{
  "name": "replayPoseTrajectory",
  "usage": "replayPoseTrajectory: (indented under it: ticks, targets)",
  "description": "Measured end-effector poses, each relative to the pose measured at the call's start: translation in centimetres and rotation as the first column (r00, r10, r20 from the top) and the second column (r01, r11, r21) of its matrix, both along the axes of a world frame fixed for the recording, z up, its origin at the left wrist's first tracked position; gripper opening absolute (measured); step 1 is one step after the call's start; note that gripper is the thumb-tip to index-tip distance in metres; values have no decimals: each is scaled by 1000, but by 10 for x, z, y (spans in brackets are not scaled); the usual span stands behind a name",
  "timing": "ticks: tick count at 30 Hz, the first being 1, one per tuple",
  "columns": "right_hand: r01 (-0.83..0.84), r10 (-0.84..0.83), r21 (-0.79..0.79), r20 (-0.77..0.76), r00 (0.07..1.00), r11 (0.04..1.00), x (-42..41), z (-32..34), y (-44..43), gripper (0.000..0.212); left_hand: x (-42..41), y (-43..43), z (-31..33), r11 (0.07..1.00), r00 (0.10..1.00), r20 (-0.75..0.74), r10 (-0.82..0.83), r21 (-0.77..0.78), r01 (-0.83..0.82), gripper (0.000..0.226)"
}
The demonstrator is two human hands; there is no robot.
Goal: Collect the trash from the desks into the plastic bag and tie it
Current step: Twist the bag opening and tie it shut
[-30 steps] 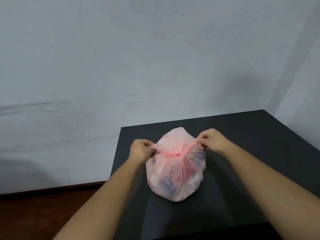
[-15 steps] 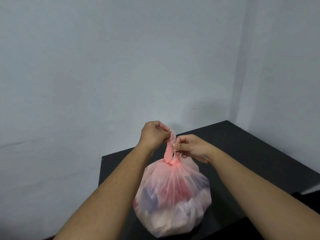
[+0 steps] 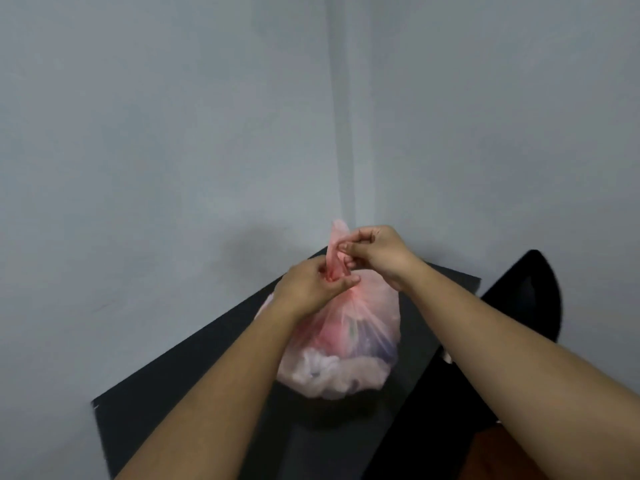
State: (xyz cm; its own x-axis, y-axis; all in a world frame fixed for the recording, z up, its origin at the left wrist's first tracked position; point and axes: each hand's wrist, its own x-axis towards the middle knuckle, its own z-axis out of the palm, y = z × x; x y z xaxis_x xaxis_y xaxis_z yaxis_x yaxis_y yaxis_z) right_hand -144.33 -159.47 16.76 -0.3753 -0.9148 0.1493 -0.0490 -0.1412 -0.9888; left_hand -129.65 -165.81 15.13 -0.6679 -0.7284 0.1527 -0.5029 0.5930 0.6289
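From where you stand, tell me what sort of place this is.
Probably a plain office or study room corner. A black desk stands against bare grey walls, with what looks like a dark chair beside it. Both hands work the neck of a pink plastic bag of trash.

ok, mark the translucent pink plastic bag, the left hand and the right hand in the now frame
translucent pink plastic bag [image 3: 349, 344], head view, on its bulging front wall.
left hand [image 3: 308, 289], head view, back of the hand pinching the bag's neck.
right hand [image 3: 375, 249], head view, back of the hand gripping the upper strip.
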Motion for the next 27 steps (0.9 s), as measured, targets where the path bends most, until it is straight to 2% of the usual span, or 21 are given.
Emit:
replayPoseTrajectory:
  ticks: [2,4,6,8,10,13,15,16,18,19,21,24,27]
  targets:
    - [84,-85,-61,-8,996,995,-11,17,16,19,-28,8,7,977,999,-13,51,-204,-53,42]
    - [168,-168,-143,10,986,975,-25,33,37,20,-55,19,22,916,997,-31,77,-392,-83,39]
    - [250,-248,-235,40,968,939,-44,48,66,17,-84,36,41,871,993,-117,33,-484,-86,28]
    - [330,-341,-296,17,940,896,-64,61,101,15,-111,56,64,873,969,-244,-25,-478,-98,20]
    - [455,-498,-326,-58,865,829,-94,65,147,15,-144,81,87,917,930,-364,-58,-388,-95,22]
    - [712,-770,-303,-161,617,634,-148,51,225,6,-195,128,116,955,862,-487,-141,-296,-11,27]
    - [832,-852,-187,-75,518,522,-183,27,283,9,-230,169,131,960,820,-530,-218,-269,82,31]
    - [851,-853,-78,10,522,520,-200,12,315,18,-250,194,136,956,800,-543,-256,-267,124,32]
    - [747,-762,159,195,617,645,-225,-21,366,42,-287,237,139,950,774,-558,-299,-248,187,35]
    - [656,-687,213,307,659,724,-237,-35,397,53,-309,265,136,948,766,-561,-314,-226,223,36]
    - [511,-517,166,511,687,843,-258,-59,449,64,-348,316,124,943,759,-561,-331,-175,282,37]
    - [534,-477,109,619,624,839,-285,-77,522,69,-400,382,91,921,759,-540,-364,-87,380,38]
    - [619,-571,162,612,548,768,-311,-88,591,62,-450,443,57,866,761,-488,-428,22,500,38]
